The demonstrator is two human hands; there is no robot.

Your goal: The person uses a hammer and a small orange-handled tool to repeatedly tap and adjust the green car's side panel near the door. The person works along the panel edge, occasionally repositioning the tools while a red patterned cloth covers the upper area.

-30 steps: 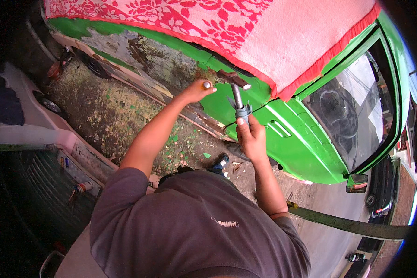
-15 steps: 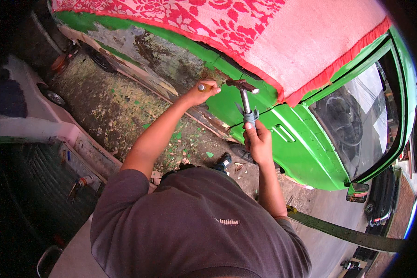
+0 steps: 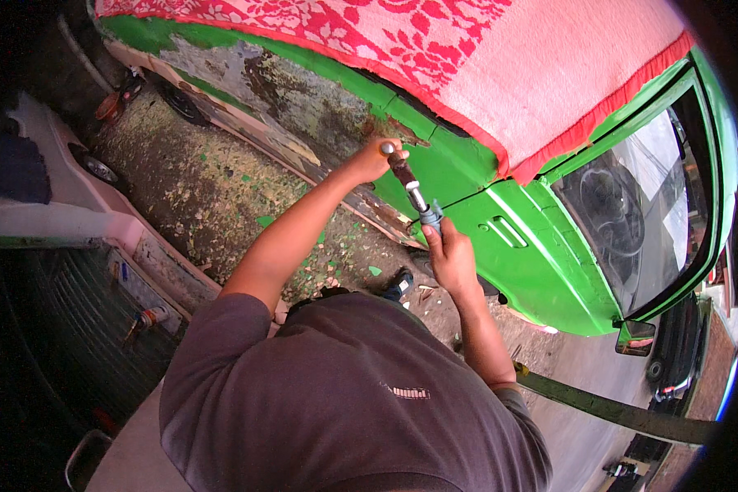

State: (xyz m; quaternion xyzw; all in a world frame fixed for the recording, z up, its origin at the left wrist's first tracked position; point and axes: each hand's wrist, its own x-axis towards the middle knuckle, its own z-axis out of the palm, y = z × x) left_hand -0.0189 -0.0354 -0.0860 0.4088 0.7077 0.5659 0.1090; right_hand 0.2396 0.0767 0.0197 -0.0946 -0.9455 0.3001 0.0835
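My left hand (image 3: 367, 164) is closed round the short amber handle of a chisel-like tool (image 3: 387, 148), held against the side of the green vehicle (image 3: 459, 168). Only the round butt of that tool shows well; its working end is mostly hidden. In my right hand (image 3: 453, 258) is a hammer (image 3: 416, 197) with a bright metal shaft and a grey wrapped grip. The hammer's dark head overlaps the tool's butt; contact between them cannot be made out. Paint is stripped to bare, stained metal left of my left hand, while smooth green paint covers the door at right.
A red and pink patterned blanket (image 3: 484, 74) drapes over the vehicle's top. Paint flakes litter the ground (image 3: 221, 189). At left stands a pale pink vehicle body (image 3: 135, 230) with a dark ribbed bed. A side mirror (image 3: 634, 337) juts out at right.
The hammer has swung left and tilted, bringing its head from beside my left hand to the tool's butt. My left hand has stayed nearly in place.
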